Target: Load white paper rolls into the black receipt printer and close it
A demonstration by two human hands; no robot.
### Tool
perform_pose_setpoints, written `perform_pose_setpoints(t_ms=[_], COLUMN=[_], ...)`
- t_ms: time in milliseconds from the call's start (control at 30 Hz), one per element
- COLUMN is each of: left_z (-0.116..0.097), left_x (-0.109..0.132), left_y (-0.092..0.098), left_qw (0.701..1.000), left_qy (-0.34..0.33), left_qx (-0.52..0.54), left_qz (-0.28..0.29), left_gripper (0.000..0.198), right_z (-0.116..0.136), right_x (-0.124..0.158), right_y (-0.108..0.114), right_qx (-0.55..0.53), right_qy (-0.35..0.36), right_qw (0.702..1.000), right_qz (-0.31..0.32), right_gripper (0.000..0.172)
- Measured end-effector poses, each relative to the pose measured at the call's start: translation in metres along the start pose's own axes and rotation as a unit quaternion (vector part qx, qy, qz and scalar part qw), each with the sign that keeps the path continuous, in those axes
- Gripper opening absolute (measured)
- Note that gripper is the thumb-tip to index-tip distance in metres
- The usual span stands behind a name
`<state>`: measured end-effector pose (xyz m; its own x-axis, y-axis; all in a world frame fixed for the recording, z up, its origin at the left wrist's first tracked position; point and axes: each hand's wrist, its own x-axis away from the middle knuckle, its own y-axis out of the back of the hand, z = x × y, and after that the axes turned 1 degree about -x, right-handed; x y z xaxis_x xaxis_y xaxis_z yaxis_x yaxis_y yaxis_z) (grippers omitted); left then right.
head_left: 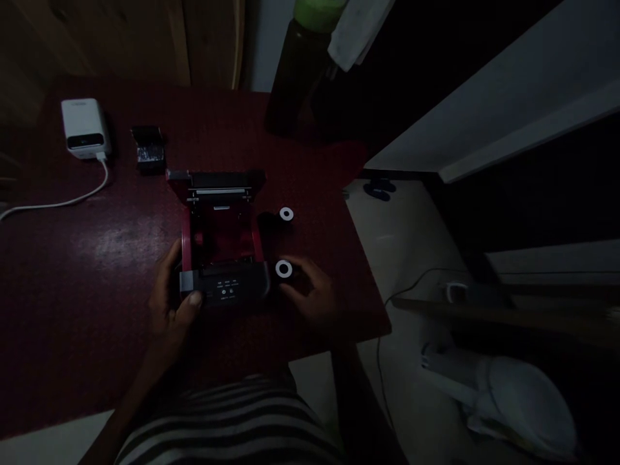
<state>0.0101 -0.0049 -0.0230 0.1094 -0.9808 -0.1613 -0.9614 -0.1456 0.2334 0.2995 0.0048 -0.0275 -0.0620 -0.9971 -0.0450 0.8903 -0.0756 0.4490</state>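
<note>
A red and black device that looks like a small label printer (225, 284) lies on the dark red table with its lid (217, 187) raised and its red inner bay exposed. My left hand (170, 297) is closed around its front left corner, thumb on the front panel. To the right of the printer, my right hand (312, 290) pinches a small dark roll with a white ring-shaped end (283, 269). A similar white-ended roll (286, 214) lies just beyond it on the table. Dim light hides much of the rolls' dark parts.
A white power bank (84, 129) with a plugged-in white cable (62, 203) sits at the back left. Near it is a crumpled-looking black item (149, 150). A dark bottle with a green cap (317, 14) stands at the back. The table (97, 310) ends on the right above a pale floor.
</note>
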Motion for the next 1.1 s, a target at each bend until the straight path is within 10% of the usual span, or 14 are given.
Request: perform_pose_setpoints(t_ms=[233,433,667,1100], left_z=[0.002,-0.005,-0.001,-0.002], left_x=[0.000,0.001,0.000,0.001], left_y=[0.000,0.000,0.000,0.001], left_qw=[0.999,0.999,0.996,0.997], left_qy=[-0.039,-0.049,-0.083,-0.077], left_qx=[-0.004,0.002,-0.013,-0.005], left_qz=[0.005,0.011,0.017,0.021], left_gripper=[0.072,0.068,0.070,0.072], right_z=[0.067,0.151,0.173,0.159], right_x=[-0.011,-0.050,-0.075,-0.101], right_y=[0.033,0.014,-0.056,-0.070], right_qx=[0.074,0.268,0.482,0.442], right_qy=[0.115,0.302,0.184,0.119], right_qw=[0.989,0.893,0.812,0.829], right_qz=[0.047,0.197,0.272,0.322], right_gripper=[0.037,0.036,0.031,0.030])
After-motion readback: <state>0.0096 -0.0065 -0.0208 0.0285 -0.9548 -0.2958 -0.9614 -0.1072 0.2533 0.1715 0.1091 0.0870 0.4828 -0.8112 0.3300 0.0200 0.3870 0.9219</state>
